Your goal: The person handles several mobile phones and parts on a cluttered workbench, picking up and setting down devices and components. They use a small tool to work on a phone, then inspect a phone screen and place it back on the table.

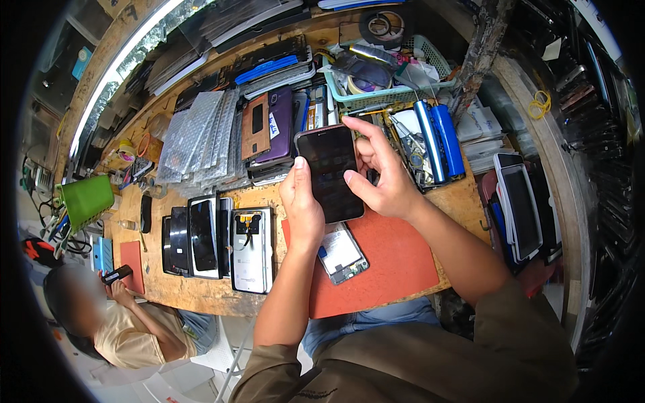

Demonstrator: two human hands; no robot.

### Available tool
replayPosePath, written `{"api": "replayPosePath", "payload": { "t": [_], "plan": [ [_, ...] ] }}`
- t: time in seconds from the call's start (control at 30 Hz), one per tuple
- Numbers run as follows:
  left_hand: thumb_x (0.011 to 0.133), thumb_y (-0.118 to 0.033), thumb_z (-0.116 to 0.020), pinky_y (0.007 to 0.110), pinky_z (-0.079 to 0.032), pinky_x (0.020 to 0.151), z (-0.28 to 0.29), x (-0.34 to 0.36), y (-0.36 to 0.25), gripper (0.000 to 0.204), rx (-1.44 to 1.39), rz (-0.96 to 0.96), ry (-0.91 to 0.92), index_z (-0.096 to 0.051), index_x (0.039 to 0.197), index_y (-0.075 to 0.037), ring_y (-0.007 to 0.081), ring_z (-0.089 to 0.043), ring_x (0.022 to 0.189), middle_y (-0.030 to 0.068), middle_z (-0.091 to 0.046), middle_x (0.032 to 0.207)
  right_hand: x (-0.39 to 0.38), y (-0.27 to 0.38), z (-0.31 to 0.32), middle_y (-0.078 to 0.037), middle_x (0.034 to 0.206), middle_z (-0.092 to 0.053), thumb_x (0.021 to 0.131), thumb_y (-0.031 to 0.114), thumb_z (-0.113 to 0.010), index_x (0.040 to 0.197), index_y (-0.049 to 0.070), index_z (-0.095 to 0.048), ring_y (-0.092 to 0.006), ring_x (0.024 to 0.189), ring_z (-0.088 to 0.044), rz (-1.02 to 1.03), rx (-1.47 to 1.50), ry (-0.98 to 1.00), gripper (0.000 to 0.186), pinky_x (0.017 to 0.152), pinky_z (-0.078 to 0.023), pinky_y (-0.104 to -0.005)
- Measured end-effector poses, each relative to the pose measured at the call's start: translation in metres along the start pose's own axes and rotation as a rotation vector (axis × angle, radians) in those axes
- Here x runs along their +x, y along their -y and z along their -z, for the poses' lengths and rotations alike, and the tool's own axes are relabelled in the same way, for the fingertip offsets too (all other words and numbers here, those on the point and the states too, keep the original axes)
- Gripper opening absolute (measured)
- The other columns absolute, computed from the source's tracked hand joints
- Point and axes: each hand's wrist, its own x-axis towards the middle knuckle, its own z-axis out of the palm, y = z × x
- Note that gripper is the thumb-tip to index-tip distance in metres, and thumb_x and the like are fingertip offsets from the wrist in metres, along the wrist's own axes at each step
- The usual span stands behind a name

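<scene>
A smartphone [328, 176] with a dark screen is raised over the table's red mat [390, 262], its screen facing up. My left hand [304, 211] grips its left side, with the thumb along that edge. On the other side, my right hand [384, 171] has its thumb at the screen's right edge and its index fingertip by the top right corner. The other right fingers are curled beside the phone, partly hidden. Below it on the mat lies an opened phone [344, 254] with its inner parts showing, its upper end covered by the held phone.
Phones [203, 235] and an opened phone body [251, 252] line the left. Bubble-wrap pouches [201, 138], a green basket [390, 97] and blue cylinders [447, 141] stand behind. A person [134, 322] at the lower left holds a dark object. More phones [521, 201] stand right.
</scene>
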Motion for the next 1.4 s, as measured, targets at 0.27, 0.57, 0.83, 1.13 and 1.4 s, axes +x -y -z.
{"api": "replayPosePath", "payload": {
  "t": [0.27, 0.57, 0.83, 1.13, 1.4],
  "plan": [
    [0.115, -0.034, -0.042, 0.028, -0.050, 0.084, -0.001, -0.004, -0.002, 0.047, 0.005, 0.042, 0.010, -0.070, 0.111, 0.003, 0.0100, -0.063, 0.091, 0.0065, -0.072, 0.102, -0.001, -0.006, 0.002, 0.000, 0.090, -0.058, 0.087, -0.002, -0.067, 0.158, 0.003, -0.030, -0.0064, 0.076, -0.054, 0.021, 0.003, -0.025, 0.080, 0.066, -0.044, -0.0228],
    [0.114, -0.029, -0.044, 0.027, -0.043, 0.077, 0.006, 0.003, 0.017, 0.040, 0.160, -0.083, 0.029, -0.066, 0.101, 0.002, 0.0088, -0.050, 0.084, 0.0000, -0.060, 0.089, -0.005, -0.004, -0.015, -0.017, 0.129, -0.064, 0.086, 0.005, -0.076, 0.159, 0.000, -0.020, -0.0236, 0.119, -0.066, -0.012, -0.048, -0.105, 0.092, 0.103, -0.051, -0.0366],
    [0.113, -0.034, -0.046, 0.028, -0.051, 0.086, 0.002, -0.002, 0.001, 0.044, -0.062, 0.064, 0.010, -0.071, 0.113, 0.002, 0.0108, -0.064, 0.092, 0.0068, -0.073, 0.106, -0.006, -0.006, -0.006, -0.006, 0.096, -0.063, 0.085, 0.003, -0.072, 0.161, 0.003, -0.027, -0.0107, 0.078, -0.059, 0.031, -0.102, -0.067, 0.088, 0.068, -0.047, -0.0255],
    [0.113, -0.037, -0.048, 0.030, -0.051, 0.092, 0.013, 0.013, -0.009, 0.046, -0.151, 0.085, -0.121, -0.072, 0.114, 0.002, 0.0131, -0.066, 0.096, 0.0082, -0.074, 0.110, -0.007, 0.002, -0.001, -0.005, 0.099, -0.063, 0.087, 0.001, -0.065, 0.155, -0.005, -0.032, -0.0119, 0.085, -0.058, -0.231, 0.023, 0.221, 0.076, 0.078, -0.048, -0.0286],
    [0.114, -0.035, -0.046, 0.029, -0.050, 0.092, 0.020, 0.015, -0.013, 0.045, -0.135, 0.024, -0.121, -0.072, 0.114, 0.003, 0.0124, -0.065, 0.097, 0.0082, -0.074, 0.110, -0.008, -0.007, -0.008, -0.002, 0.095, -0.059, 0.095, 0.002, -0.060, 0.148, -0.004, -0.044, -0.0101, 0.085, -0.055, -0.259, 0.024, 0.185, 0.055, 0.079, -0.046, -0.0290]
  ]
}}
